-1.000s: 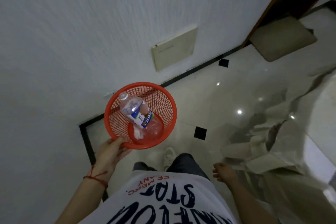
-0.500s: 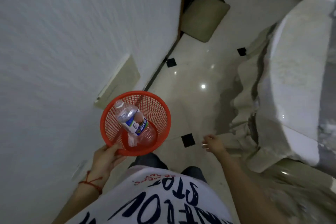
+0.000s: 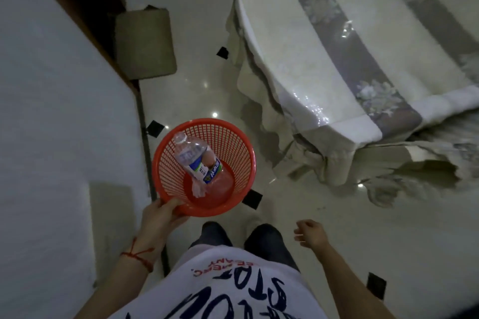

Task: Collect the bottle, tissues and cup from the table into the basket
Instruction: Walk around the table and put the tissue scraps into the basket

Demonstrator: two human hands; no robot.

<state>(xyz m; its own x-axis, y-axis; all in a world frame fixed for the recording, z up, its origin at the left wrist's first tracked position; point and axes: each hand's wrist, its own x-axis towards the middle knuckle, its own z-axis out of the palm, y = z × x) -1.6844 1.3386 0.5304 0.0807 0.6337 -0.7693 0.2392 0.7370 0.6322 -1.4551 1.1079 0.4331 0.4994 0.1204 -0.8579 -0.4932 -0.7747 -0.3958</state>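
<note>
My left hand (image 3: 160,217) grips the near rim of a red mesh basket (image 3: 233,145) and holds it above the floor. Inside the basket a clear plastic bottle (image 3: 197,158) with a blue and white label lies slanted, neck toward the far left. A crumpled white tissue (image 3: 198,190) rests on the basket's bottom beside the bottle's base. A clear cup (image 3: 223,184) seems to lie under the bottle's base, hard to make out. My right hand (image 3: 309,233) hangs free at my side with loosely curled fingers and nothing in it.
A table (image 3: 324,59) under a cream and grey flowered cloth with a clear cover stands at the right, its cloth trailing to the floor. A white wall (image 3: 51,111) runs along the left. A beige mat (image 3: 145,44) lies by a dark doorway. The floor is glossy tile.
The view has swung right, away from the wall toward the table. The basket stays in my left hand with the same contents. My right hand stays low and free.
</note>
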